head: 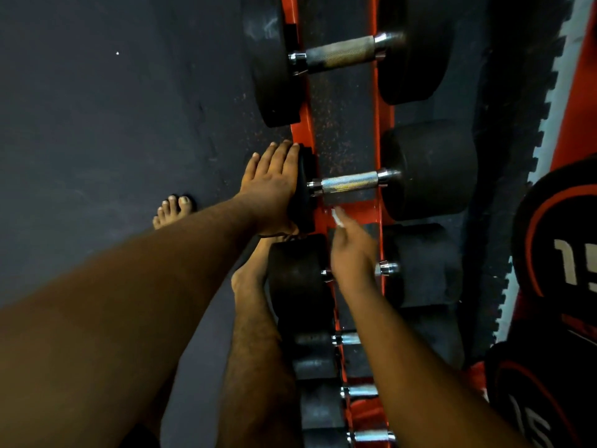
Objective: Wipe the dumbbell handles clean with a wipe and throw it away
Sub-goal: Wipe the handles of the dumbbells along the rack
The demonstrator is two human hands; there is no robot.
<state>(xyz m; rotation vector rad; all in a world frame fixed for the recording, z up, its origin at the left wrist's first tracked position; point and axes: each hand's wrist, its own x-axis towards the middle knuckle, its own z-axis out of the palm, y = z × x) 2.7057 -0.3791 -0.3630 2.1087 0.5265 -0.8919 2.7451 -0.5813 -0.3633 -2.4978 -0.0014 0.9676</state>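
Observation:
Several black dumbbells lie in a row on a red rack (384, 114). My left hand (274, 182) rests flat, fingers straight, on the near head of the middle dumbbell (429, 169), whose knurled steel handle (349, 182) is bare. My right hand (352, 250) hovers just below that handle and pinches a small white wipe (337, 218) between its fingertips. The hand covers most of the handle of the dumbbell below (297, 279). A bigger dumbbell (342, 53) lies above.
Dark rubber floor (113, 124) lies to the left, where my bare feet (174, 208) stand close to the rack. Smaller dumbbells (358, 391) continue down the rack. Black and red weight plates (562, 253) sit at the right beside a toothed mat edge.

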